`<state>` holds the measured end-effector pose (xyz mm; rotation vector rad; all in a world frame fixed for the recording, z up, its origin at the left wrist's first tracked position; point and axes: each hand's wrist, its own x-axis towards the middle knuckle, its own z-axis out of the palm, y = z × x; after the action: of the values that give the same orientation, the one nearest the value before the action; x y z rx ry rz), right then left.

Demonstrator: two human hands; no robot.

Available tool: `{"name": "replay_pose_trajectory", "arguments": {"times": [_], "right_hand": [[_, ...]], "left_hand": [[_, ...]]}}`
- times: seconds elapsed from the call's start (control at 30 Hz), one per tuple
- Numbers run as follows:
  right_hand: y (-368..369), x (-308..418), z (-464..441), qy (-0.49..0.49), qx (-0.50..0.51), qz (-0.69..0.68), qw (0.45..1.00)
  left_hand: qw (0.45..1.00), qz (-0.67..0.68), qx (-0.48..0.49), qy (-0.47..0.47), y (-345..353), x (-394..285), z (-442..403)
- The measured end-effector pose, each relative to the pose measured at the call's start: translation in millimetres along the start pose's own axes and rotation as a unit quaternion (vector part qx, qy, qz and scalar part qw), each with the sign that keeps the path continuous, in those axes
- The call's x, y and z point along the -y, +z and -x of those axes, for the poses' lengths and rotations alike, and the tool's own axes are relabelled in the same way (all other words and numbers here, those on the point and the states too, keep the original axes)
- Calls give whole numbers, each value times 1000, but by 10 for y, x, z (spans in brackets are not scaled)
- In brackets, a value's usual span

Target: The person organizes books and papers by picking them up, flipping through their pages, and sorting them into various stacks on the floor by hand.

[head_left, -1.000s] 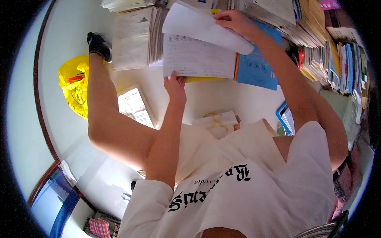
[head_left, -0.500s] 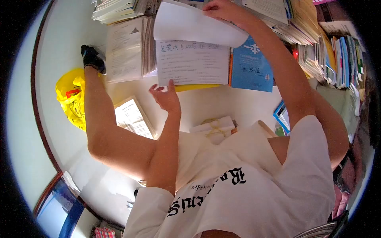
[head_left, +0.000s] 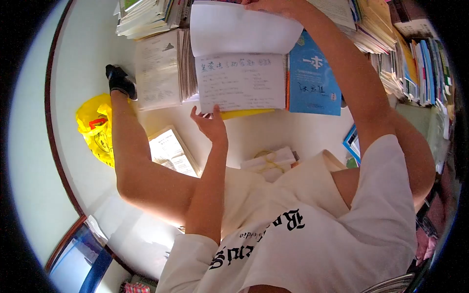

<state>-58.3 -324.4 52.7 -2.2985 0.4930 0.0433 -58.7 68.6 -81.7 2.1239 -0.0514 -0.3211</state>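
A white sheet (head_left: 246,30) is turned up over the far part of a page of handwritten text (head_left: 242,80). My right hand (head_left: 271,7) pinches the sheet at its upper right edge; its fingertips are partly cut off by the top of the view. My left hand (head_left: 212,126) is at the near edge of the handwritten page, fingers apart, one fingertip at the paper's border. Something yellow (head_left: 249,113) shows from under the page. To the right lies a blue booklet (head_left: 315,80) with white characters and handwriting on its cover.
A thick stack of papers (head_left: 159,71) lies left of the page, with more piles (head_left: 149,19) behind. Books (head_left: 425,68) stand at the right. An open book (head_left: 173,151), a tied white bundle (head_left: 269,163) and a yellow plastic bag (head_left: 95,129) are on the floor around my legs.
The raised sheet has swung farther up and away, uncovering more of the blue booklet's top. My left hand stays by the page's near edge. The whole view has shifted slightly.
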Motion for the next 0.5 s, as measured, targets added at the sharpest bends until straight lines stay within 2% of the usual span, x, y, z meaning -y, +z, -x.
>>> {"name": "replay_pose_trajectory", "arguments": {"times": [0.07,0.1,0.37,0.5], "right_hand": [[-3,-34,-94,-14,31,-40,999],[-9,-11,-98,-15,29,-40,999],[-60,49,-23,3,31,-90,995],[-17,88,-23,3,15,-56,998]], "left_hand": [[999,30,11,-12,61,196,-54],[999,24,18,-34,0,-22,0],[997,66,35,-21,53,215,-75],[996,78,33,-23,83,256,-93]]}}
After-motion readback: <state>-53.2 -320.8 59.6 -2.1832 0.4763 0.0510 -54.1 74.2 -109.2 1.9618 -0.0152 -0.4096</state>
